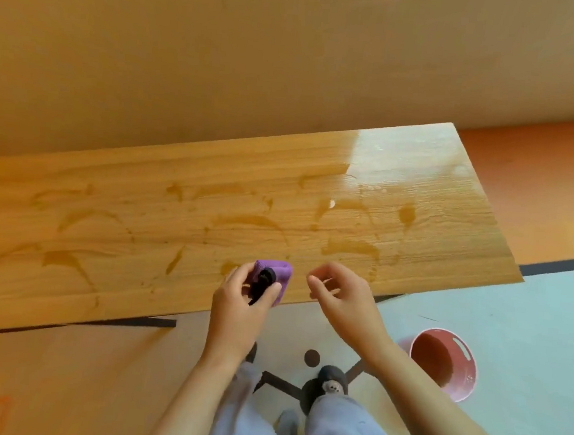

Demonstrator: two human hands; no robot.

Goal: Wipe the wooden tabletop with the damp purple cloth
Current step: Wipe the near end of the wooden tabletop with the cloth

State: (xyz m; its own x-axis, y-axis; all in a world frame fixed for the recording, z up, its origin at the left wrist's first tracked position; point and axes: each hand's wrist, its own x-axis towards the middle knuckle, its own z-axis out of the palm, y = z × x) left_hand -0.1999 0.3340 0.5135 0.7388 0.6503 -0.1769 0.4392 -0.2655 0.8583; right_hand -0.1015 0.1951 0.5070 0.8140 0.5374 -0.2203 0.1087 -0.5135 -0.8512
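While at tabletop (212, 194) edge, purple cloth (283, 274).

The wooden counter (212, 194) is a long, pale board with visible grain. Dark wet smears and droplets streak it, and its far right end is glossy with glare. The purple cloth (283, 272), bunched into a small wad with something black against it, is gripped by the left hand (237, 302) over the near edge.

wooden tabletop (127, 184) | wet streaks (244, 220) across it | pink bucket (445, 363) on floor (526, 339)
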